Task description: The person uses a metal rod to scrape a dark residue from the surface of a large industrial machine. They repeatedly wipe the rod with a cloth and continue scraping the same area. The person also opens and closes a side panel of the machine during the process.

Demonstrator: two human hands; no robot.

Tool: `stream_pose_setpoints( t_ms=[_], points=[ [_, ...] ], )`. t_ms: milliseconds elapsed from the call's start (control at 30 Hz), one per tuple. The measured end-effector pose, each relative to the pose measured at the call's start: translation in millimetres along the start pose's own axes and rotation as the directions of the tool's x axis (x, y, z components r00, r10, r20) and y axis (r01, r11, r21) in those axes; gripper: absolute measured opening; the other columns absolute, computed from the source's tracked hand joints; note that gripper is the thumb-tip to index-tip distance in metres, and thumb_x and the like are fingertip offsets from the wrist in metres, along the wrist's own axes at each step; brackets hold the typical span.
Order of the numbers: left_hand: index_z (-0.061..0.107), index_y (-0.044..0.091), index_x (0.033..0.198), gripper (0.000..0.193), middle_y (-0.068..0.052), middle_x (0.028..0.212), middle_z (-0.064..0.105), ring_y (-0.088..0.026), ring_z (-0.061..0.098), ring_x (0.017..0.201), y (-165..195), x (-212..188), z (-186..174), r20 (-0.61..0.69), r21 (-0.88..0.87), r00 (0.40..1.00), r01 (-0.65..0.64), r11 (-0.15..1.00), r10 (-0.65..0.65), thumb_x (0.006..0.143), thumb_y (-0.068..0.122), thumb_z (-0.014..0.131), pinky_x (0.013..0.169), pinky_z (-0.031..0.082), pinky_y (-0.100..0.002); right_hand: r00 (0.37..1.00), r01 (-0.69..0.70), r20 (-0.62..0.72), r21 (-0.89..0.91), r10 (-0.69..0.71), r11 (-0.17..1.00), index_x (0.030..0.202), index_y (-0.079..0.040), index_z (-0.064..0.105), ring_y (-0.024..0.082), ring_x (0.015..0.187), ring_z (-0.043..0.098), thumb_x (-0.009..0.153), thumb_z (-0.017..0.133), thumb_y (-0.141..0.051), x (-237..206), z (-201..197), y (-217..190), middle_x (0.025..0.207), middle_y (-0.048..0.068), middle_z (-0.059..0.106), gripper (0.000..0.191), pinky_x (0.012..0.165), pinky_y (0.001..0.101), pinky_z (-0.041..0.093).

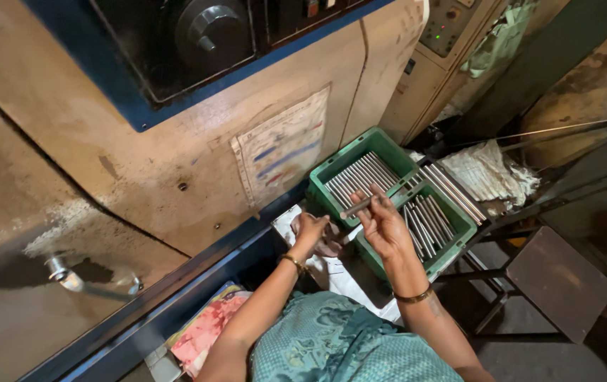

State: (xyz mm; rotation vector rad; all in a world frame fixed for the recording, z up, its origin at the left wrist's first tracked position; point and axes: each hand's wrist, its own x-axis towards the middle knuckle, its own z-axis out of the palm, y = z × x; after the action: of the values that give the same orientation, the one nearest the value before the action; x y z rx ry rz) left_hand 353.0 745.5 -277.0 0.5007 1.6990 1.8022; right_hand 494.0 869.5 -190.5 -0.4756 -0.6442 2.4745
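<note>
One steel rod (358,206) pinched in right hand (383,228): likely stiff, heavy, slick; left hand (310,230) clenched on cloth (330,245).

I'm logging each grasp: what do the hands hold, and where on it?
Right hand pinches a metal rod near one end. Left hand rests on a cloth; its hold is unclear.

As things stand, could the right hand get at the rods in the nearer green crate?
Probably yes: the right hand, holding a metal rod, hovers just above the nearer green crate, whose rods lie uncovered with nothing between.
</note>
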Motion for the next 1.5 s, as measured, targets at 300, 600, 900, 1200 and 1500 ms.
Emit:
stream_pose_setpoints(
  t_ms=[300,600,900,1200,1500],
  points=[
    [0.067,0.002,0.125,0.026,-0.004,0.104,0.073,-0.009,0.067,0.096,108.3,-96.8,-56.1,0.191,-0.166,0.921,-0.311,0.936,0.339,0.101,0.014,0.063,0.086,0.055,-0.024,0.999,-0.031,-0.022,0.021,0.031,0.999,0.143,-0.008,0.044,0.042,0.134,0.055,0.097,0.051,0.004,-24.7,19.6,38.3,0.138,0.027,0.057,0.049,0.106,0.0463,0.049],
    [0.074,-0.002,0.109,0.015,-0.006,0.099,0.076,-0.010,0.068,0.090,111.9,-149.8,-95.9,0.164,-0.152,0.894,-0.395,0.906,0.418,0.098,0.007,0.071,0.084,0.056,-0.026,1.000,-0.015,-0.006,-0.190,0.014,0.982,0.153,-0.015,0.037,0.035,0.112,0.068,0.100,0.053,-0.005,-65.1,71.2,77.9,0.125,0.025,0.062,0.056,0.089,0.0446,0.063],
    [0.070,-0.001,0.104,0.011,-0.007,0.090,0.077,-0.013,0.074,0.085,139.4,-240.2,-149.8,0.030,-0.004,0.909,-0.417,0.909,0.416,0.098,0.007,0.069,0.081,0.061,-0.028,0.964,0.016,0.243,-0.460,0.109,0.888,0.151,-0.008,0.042,0.029,0.104,0.073,0.100,0.055,-0.007,-118.0,127.3,132.6,0.119,0.018,0.070,0.053,0.085,0.0431,0.062],
    [0.070,0.000,0.100,0.011,-0.006,0.082,0.076,-0.011,0.073,0.078,166.4,-337.5,-197.2,-0.007,0.141,0.931,-0.359,0.922,0.364,0.097,0.010,0.070,0.074,0.059,-0.027,0.741,0.504,0.615,-0.775,0.269,0.382,0.128,-0.004,0.059,0.019,0.100,0.072,0.090,0.067,-0.002,-193.2,170.2,202.1,0.110,0.008,0.073,0.040,0.086,0.0331,0.059],
    [0.070,-0.001,0.107,0.014,-0.006,0.094,0.071,-0.012,0.067,0.089,175.1,-395.2,-259.5,-0.235,0.084,0.844,-0.476,0.875,0.482,0.095,0.006,0.069,0.082,0.054,-0.026,0.769,0.018,0.477,-0.681,0.425,0.732,0.112,-0.001,0.062,0.022,0.073,0.072,0.106,0.049,-0.037,-238.5,194.8,237.6,0.087,0.015,0.072,0.039,0.064,0.0325,0.059]
  ],
)
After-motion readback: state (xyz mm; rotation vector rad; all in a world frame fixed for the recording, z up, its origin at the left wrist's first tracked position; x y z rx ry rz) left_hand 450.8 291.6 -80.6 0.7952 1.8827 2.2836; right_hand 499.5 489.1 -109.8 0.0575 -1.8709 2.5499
